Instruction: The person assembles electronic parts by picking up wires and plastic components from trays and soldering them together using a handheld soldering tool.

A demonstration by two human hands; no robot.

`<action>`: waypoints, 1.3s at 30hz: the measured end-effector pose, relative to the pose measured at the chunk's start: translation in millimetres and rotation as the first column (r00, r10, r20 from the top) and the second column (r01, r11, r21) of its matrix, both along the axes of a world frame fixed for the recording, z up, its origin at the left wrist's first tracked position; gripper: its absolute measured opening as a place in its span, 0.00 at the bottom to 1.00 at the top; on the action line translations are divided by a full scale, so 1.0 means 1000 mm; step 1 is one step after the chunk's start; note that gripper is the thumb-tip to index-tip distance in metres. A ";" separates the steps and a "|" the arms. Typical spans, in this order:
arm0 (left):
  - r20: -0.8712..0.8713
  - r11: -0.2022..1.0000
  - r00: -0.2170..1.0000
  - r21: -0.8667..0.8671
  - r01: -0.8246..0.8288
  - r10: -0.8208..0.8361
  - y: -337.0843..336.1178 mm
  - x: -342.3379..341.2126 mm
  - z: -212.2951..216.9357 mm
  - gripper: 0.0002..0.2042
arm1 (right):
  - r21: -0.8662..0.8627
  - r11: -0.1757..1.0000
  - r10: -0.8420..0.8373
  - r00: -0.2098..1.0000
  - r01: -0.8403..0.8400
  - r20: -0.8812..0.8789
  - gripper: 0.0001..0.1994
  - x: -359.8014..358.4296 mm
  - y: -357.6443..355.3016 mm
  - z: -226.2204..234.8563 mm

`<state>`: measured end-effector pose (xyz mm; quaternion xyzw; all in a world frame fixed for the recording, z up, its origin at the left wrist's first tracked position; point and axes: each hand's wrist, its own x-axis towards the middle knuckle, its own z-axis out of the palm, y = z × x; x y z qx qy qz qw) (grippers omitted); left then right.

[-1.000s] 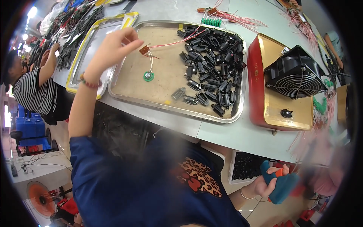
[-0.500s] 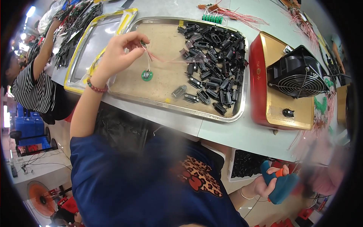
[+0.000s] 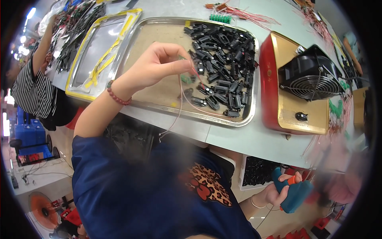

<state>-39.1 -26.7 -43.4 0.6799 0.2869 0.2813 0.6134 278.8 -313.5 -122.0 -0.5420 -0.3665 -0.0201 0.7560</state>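
Wires (image 3: 181, 104), thin and red or pink, hang from the left hand (image 3: 159, 65), which is lifted above the steel tray (image 3: 159, 104) and pinches them between thumb and fingertips; a small green part (image 3: 185, 78) seems to hang on them just under the fingers, though it is partly hidden. The wires run down in a loose curve over the tray's front rim toward the person's blue shirt (image 3: 131, 187). They look very light and quite soft, so I judge they will bend and swing easily (a pull at the solder joint could break it). It is better to hold them close to the green part, not far along the loose end. The insulation is smooth, so a firm pinch is needed.

The right hand (image 3: 278, 191) is low, below the table edge (image 3: 246, 139), and is closed around a teal tool with an orange piece (image 3: 294, 193). The two hands are well apart. A heap of black connectors (image 3: 225, 59) lies in the tray, and a black fan (image 3: 308, 77) sits on a red and gold case (image 3: 274, 103) to the right
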 end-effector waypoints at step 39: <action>-0.300 0.767 0.903 0.485 0.421 -0.306 -0.037 0.188 0.043 0.06 | -0.024 0.993 0.106 0.976 -0.112 -0.190 0.24 -0.004 0.000 0.007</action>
